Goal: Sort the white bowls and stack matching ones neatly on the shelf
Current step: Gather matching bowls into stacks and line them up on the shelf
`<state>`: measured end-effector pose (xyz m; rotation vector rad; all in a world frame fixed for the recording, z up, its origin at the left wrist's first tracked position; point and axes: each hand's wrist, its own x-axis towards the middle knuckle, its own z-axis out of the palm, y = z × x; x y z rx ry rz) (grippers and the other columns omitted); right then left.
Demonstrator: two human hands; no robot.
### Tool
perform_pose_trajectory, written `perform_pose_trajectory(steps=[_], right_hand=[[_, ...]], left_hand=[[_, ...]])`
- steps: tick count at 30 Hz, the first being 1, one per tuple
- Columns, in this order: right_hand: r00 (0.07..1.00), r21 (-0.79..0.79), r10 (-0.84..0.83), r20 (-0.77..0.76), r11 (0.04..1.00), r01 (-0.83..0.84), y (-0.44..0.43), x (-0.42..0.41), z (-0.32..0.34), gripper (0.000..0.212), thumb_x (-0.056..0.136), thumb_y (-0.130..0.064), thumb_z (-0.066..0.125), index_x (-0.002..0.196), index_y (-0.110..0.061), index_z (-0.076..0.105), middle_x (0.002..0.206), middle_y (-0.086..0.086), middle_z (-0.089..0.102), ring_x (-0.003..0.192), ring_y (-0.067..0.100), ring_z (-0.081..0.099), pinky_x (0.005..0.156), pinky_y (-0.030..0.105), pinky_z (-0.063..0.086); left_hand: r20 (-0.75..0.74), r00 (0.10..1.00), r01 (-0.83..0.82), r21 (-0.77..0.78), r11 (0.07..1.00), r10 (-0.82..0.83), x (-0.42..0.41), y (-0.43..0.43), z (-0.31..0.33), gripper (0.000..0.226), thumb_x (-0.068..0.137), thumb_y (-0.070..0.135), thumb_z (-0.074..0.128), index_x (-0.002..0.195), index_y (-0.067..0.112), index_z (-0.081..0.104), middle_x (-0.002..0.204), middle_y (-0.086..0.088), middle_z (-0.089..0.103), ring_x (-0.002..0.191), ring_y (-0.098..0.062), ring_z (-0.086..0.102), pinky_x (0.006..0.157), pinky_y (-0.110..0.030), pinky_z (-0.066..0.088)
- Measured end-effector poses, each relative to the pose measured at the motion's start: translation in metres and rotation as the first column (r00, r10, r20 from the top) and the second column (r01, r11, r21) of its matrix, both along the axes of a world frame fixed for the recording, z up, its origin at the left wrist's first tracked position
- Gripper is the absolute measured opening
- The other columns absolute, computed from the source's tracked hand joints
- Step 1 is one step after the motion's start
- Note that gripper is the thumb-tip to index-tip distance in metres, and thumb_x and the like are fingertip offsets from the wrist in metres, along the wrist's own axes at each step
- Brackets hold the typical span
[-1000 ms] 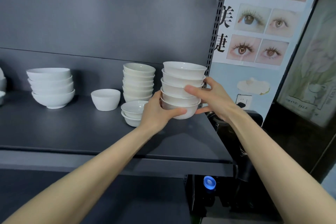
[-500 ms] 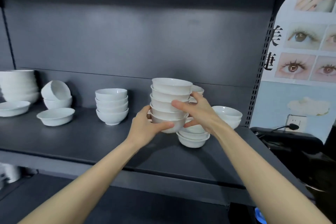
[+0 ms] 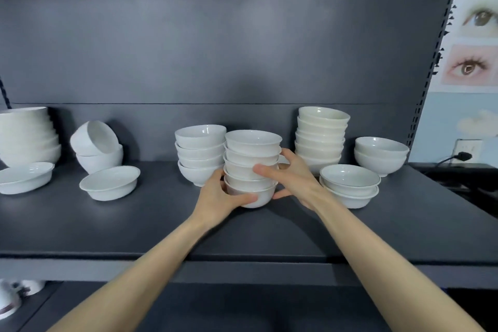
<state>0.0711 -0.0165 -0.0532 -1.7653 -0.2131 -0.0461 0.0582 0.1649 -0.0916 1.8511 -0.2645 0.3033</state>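
A stack of five white bowls [image 3: 253, 143] is being held low at the middle of the shelf [image 3: 134, 224]. The left hand [image 3: 221, 197] is curling around the bottom bowl. The right hand [image 3: 292, 174] is curling around the stack's right side. A stack of four bowls [image 3: 200, 151] is standing just beside it on the left, and a taller stack [image 3: 320, 137] is standing near on the right.

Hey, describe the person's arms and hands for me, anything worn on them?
The left forearm and right forearm are bare to the picture's edge, no sleeves in sight. The left hand and right hand wear no gloves; no ring, watch or bracelet shows.
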Motion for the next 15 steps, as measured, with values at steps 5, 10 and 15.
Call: perform_pose_trajectory(steps=[5, 10, 15], right_hand=[[0.999, -0.028, -0.039, -0.017, 0.999, 0.038, 0.013, 0.006, -0.003, 0.080, 0.071, -0.036, 0.084, 0.139, -0.029, 0.041, 0.124, 0.002, 0.062, 0.110, 0.019, 0.062, 0.079, 0.042, 0.059], [0.998, -0.025, -0.051, -0.030, 0.998, 0.051, 0.019, 0.011, -0.004, 0.084, 0.072, -0.035, 0.083, 0.142, -0.029, 0.037, 0.127, 0.003, 0.060, 0.113, 0.021, 0.060, 0.080, 0.041, 0.058], [0.998, -0.031, -0.045, -0.038, 0.999, 0.044, 0.021, 0.015, -0.004, 0.083, 0.072, -0.036, 0.082, 0.142, -0.031, 0.037, 0.130, 0.000, 0.059, 0.116, 0.021, 0.059, 0.087, 0.047, 0.056]], left_hand=[[-0.009, 0.999, 0.034, -0.030, 0.999, -0.034, 0.013, 0.011, -0.006, 0.071, 0.064, 0.014, 0.087, 0.124, 0.019, 0.049, 0.113, 0.012, 0.064, 0.104, -0.007, 0.061, 0.086, -0.023, 0.050], [-0.031, 0.998, 0.055, -0.035, 0.998, -0.056, 0.022, 0.018, -0.010, 0.072, 0.063, 0.018, 0.088, 0.123, 0.018, 0.047, 0.115, 0.010, 0.062, 0.106, -0.008, 0.060, 0.086, -0.023, 0.049], [-0.053, 0.996, 0.067, -0.014, 0.998, -0.068, 0.027, 0.020, -0.012, 0.078, 0.059, 0.029, 0.086, 0.124, 0.018, 0.045, 0.118, 0.008, 0.062, 0.108, -0.010, 0.059, 0.088, -0.024, 0.049]])
